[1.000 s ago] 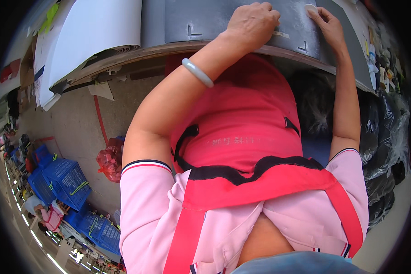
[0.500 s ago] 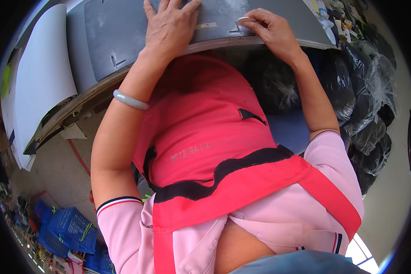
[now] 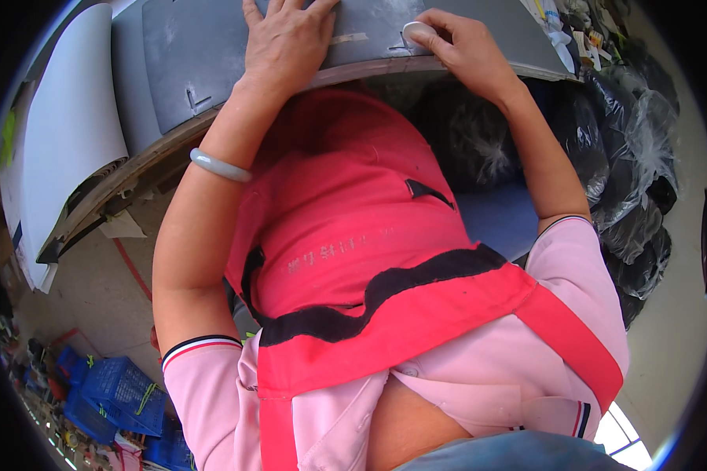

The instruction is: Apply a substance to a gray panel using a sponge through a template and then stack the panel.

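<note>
My left hand (image 3: 289, 39) lies flat on a dark grey sheet (image 3: 192, 59), its fingers spread and their tips cut off by the upper edge. The sheet has L-shaped slots, whitish smudges and a strip of beige tape (image 3: 348, 38). Between thumb and fingers, my right hand (image 3: 463, 49) pinches a small white rounded disc (image 3: 419, 32). The disc rests at or just above the sheet beside a slot (image 3: 399, 49) near the front edge; whether it touches cannot be seen. Another slot (image 3: 196, 100) shows left of my left forearm.
A large curled white sheet (image 3: 75, 133) stands at the left of the worktable edge (image 3: 157, 155). Black plastic bags (image 3: 632, 165) pile up on the right, some under the table. Blue crates (image 3: 122, 392) sit on the floor at lower left. A red apron (image 3: 346, 212) covers my lap.
The white disc has tilted so its flat face shows more, and my right hand has shifted slightly with it. My left hand stays on the sheet; the whole view has drifted a little.
</note>
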`<state>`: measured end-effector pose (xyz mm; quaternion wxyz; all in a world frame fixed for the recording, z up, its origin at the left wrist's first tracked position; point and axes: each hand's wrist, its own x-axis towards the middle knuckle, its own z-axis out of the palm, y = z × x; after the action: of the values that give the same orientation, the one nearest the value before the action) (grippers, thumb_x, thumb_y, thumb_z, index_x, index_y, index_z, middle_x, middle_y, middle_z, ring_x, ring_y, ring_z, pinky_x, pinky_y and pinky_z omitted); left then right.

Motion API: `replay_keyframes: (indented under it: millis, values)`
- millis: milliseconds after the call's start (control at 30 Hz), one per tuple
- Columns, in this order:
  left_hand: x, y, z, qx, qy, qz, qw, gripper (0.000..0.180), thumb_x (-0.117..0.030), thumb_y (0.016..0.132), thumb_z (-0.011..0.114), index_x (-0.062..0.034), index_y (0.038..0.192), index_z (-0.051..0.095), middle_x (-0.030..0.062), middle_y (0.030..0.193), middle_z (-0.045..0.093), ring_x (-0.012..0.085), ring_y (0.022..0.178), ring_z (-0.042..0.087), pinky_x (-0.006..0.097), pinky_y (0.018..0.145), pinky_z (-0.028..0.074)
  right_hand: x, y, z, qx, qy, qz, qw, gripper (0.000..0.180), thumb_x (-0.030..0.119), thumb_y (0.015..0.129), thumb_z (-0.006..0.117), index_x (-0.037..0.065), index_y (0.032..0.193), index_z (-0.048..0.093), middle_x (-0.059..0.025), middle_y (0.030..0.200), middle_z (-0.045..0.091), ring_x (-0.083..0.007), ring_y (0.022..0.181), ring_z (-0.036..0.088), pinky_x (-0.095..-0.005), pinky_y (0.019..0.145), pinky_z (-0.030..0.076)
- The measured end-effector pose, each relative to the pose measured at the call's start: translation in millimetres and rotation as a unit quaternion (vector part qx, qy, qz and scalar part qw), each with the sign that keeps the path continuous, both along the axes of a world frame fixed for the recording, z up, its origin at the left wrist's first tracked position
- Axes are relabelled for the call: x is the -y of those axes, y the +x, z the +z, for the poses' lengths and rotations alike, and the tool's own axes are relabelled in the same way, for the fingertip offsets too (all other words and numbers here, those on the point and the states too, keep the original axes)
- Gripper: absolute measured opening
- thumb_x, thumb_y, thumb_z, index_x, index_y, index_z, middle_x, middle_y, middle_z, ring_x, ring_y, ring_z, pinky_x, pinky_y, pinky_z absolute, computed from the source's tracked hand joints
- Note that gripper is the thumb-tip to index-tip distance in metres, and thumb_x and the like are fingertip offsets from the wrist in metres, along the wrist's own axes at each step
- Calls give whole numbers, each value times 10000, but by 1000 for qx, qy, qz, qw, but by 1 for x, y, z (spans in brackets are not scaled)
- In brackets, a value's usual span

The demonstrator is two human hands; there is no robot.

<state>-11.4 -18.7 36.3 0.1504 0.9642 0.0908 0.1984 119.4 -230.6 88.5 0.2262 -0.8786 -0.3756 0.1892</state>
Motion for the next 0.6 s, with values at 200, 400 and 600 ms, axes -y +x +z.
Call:
replay_keyframes:
  millis: [200, 400, 600]
  values:
    - [1, 0, 1, -5, 7, 4, 1000, 295, -240, 992, 583, -118, 1243, 676, 151, 1336, 591, 347, 1343, 501, 675, 1117, 338, -5, -10, -10, -29, 111, -56, 992, 213, 154, 917, 677, -9, 1047, 632, -56, 716, 626, -128, 625, 587, -296, 593, 474]
    - [-3, 2, -10, 5, 5, -6, 1000, 300, -241, 985, 595, -132, 1253, 674, 156, 1344, 584, 338, 1350, 497, 671, 1151, 294, -6, 12, 18, -196, 17, -26, 980, 193, 169, 956, 659, 1, 1050, 638, -41, 749, 641, -104, 615, 579, -298, 583, 476]
    - [-7, 5, -26, 21, 41, 12, 999, 366, -271, 1026, 555, -209, 1383, 610, 89, 1466, 528, 322, 1444, 422, 757, 1131, 218, -62, 70, -6, 29, 146, -22, 989, 257, 225, 972, 647, -15, 884, 677, -66, 699, 640, -126, 653, 603, -319, 631, 490]
